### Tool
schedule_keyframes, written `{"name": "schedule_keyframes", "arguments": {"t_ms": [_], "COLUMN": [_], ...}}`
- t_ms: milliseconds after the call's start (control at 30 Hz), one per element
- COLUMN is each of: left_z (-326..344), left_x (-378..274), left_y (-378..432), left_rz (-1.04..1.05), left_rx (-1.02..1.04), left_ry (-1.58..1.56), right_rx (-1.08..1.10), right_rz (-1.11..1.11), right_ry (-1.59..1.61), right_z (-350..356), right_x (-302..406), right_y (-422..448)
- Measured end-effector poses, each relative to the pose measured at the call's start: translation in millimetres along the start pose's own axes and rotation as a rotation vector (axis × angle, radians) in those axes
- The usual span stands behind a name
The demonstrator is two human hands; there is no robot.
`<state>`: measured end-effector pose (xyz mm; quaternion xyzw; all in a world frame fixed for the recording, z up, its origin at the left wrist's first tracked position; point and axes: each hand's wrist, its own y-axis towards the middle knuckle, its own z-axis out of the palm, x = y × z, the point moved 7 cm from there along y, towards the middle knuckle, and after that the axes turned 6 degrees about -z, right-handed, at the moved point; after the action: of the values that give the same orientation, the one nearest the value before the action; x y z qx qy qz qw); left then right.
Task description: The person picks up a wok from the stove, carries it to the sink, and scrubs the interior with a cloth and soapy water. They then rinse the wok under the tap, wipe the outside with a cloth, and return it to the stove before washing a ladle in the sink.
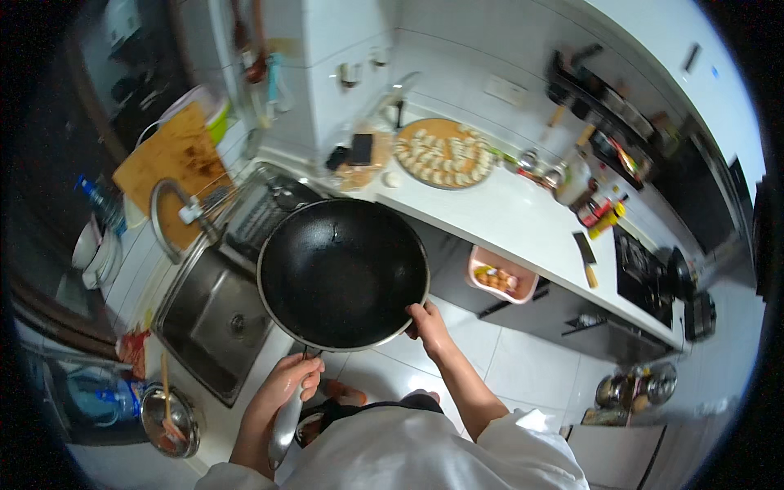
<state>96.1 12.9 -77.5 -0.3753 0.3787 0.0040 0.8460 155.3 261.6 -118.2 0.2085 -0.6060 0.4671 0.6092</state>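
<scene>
A large black wok (pixel 343 275) with a thin metal rim and a metal handle (pixel 286 422) is held up between both hands, its inside facing the camera. My left hand (pixel 289 378) is closed around the handle near the wok's body. With the thumb over the rim, my right hand (pixel 424 324) grips the wok's right side. The wok hides part of the steel sink (pixel 214 324) and of the counter's edge behind it. A few wet-looking spots shine on the wok's black surface.
On the white counter (pixel 508 214) lie a round board of dumplings (pixel 444 153), a phone (pixel 361 149) and a cleaver (pixel 585 250). Bottles stand near the black stove (pixel 640 275). A pink bin (pixel 502 282) hangs at the cabinet front. A faucet (pixel 160 214) arches beside the sink; a metal bowl (pixel 190 422) stands lower left.
</scene>
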Motion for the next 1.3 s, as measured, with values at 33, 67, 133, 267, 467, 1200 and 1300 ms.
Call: {"name": "schedule_keyframes", "arguments": {"t_ms": [33, 67, 133, 267, 467, 1200, 1300], "left_z": [27.3, 58.4, 123.1, 243.9, 398.1, 817.7, 878.1], "left_x": [2.2, 3.6, 7.0, 25.8, 55.0, 84.9, 87.2], "left_y": [12.0, 24.4, 44.0, 84.9, 148.5, 479.9, 505.7], "left_rz": [-0.014, -0.006, 0.016, -0.055, -0.132, -0.523, -0.539], "left_rx": [0.023, 0.057, 0.103, 0.174, 0.337, 0.686, 0.616], "left_ry": [0.032, 0.068, 0.149, 0.263, 0.378, 0.512, 0.527], "right_rx": [-0.051, -0.104, -0.207, -0.353, -0.578, -1.064, -1.052], "right_rz": [-0.04, -0.08, -0.117, -0.199, -0.232, -0.088, -0.073], "right_ry": [0.002, 0.002, 0.003, 0.045, 0.109, 0.206, 0.199], "right_z": [-35.3, -71.7, -139.1, -266.0, -418.5, -892.2, -959.1], "right_x": [6.0, 13.0, 31.4, 63.7, 87.3, 126.9, 139.1], "right_y": [-10.7, -22.3, -51.6, -114.5, -197.5, -200.5, -199.7]}}
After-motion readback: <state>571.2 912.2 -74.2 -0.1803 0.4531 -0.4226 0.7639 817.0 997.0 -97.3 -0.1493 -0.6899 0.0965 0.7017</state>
